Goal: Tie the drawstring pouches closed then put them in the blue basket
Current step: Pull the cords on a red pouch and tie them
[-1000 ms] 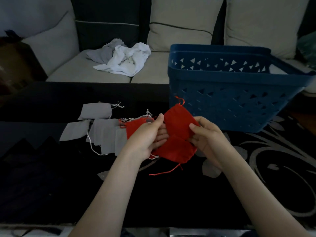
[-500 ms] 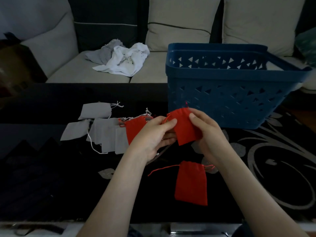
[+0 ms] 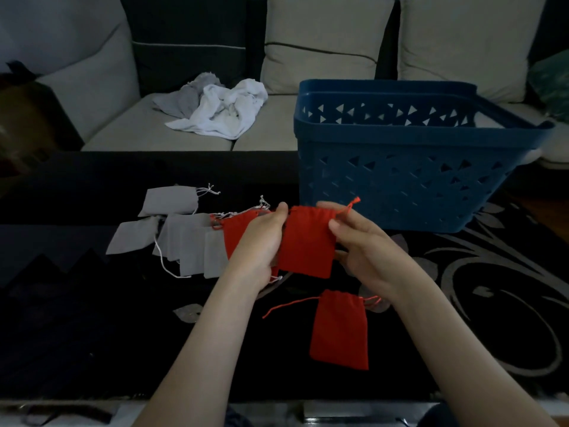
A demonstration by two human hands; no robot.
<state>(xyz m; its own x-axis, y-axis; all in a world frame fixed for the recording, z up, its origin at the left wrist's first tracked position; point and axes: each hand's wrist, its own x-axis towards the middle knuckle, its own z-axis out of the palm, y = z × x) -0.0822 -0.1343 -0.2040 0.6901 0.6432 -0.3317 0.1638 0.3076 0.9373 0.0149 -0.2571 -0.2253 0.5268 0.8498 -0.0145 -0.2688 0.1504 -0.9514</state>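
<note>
- The left hand (image 3: 261, 241) gripped the left edge of the held red pouch (image 3: 308, 245), thumb up at its far corner.
- The right hand (image 3: 363, 245) pinched the far right corner, where the red drawstring (image 3: 349, 208) stuck out toward the blue basket (image 3: 400, 186).
- That pouch hung flat between the hands, above the dark table (image 3: 92, 334) and just near of the basket, its mouth on the far side and not drawn in.
- A second earlier both hands had held a bunch of red cloth. By now one piece had been let go, and the dropped red pouch (image 3: 338, 331) lay on the table under the right wrist, its cords trailing to both sides.
- Half a second earlier the held pouch had been crumpled; now it was spread out, with the right fingers at the cord.
- In my judgement one pouch had been singled out and pulling its cord came next.
- The basket's floor was hidden.
- A third red pouch (image 3: 237, 232) and the grey pouches (image 3: 184, 241) lay to the left, waiting.
</note>
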